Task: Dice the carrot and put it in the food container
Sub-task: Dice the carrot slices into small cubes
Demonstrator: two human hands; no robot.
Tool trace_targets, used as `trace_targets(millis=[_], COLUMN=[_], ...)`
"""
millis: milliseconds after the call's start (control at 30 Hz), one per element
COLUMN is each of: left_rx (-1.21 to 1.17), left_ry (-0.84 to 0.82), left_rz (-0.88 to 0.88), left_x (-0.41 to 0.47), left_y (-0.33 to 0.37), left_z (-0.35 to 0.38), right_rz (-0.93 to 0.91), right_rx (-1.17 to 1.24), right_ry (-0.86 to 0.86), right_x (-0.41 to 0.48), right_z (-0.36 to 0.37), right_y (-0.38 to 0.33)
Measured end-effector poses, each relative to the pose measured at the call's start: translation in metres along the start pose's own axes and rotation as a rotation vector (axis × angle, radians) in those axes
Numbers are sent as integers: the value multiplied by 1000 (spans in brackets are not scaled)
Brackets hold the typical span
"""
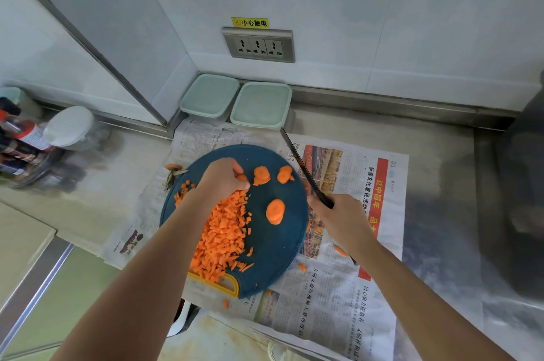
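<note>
A round dark blue cutting board (273, 257) lies on newspaper. A heap of diced carrot (223, 231) covers its left half. Three small stacks of carrot slices (275, 211) sit on the right half, two near the far edge and one in the middle. My left hand (222, 179) pinches a carrot slice (242, 177) above the board's far left part. My right hand (338, 213) grips the handle of a black knife (300, 163), blade pointing away over the board's right edge. Two lidded pale green food containers (260, 104) stand by the wall.
Newspaper (353, 287) covers the counter under the board, with a few carrot bits on it. A carrot end and stem (173, 171) lie left of the board. Bottles and a white-lidded jar (70, 128) stand at the left. A wall socket (259, 46) is above the containers.
</note>
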State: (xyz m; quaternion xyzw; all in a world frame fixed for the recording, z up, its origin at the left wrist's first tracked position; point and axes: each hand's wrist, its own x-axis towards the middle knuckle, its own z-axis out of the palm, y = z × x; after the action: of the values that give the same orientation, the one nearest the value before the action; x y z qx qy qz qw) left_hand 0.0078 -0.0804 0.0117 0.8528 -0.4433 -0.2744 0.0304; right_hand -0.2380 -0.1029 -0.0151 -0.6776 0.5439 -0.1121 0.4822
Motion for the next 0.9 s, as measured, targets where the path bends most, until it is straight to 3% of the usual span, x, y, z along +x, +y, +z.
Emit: trace_targets(millis=[100, 200, 367, 533, 700, 900], left_rx=[-40, 87, 90, 200, 464, 354], left_ry=[33, 110, -104, -81, 45, 185], left_rz=[17, 83, 324, 380, 429, 356], left_x=[2, 4, 7, 10, 5, 7], left_y=[-3, 5, 17, 22, 27, 26], left_z=[6, 8, 10, 12, 23, 30], right_rz=[1, -1, -3, -13, -24, -7], right_rx=[20, 24, 19, -1, -49, 6], right_ry=[-3, 1, -2, 3, 1, 4], right_x=[0, 0, 1, 1, 0, -1], right_z=[-1, -1, 0, -1, -1, -1], right_y=[0, 0, -1, 1, 0, -1])
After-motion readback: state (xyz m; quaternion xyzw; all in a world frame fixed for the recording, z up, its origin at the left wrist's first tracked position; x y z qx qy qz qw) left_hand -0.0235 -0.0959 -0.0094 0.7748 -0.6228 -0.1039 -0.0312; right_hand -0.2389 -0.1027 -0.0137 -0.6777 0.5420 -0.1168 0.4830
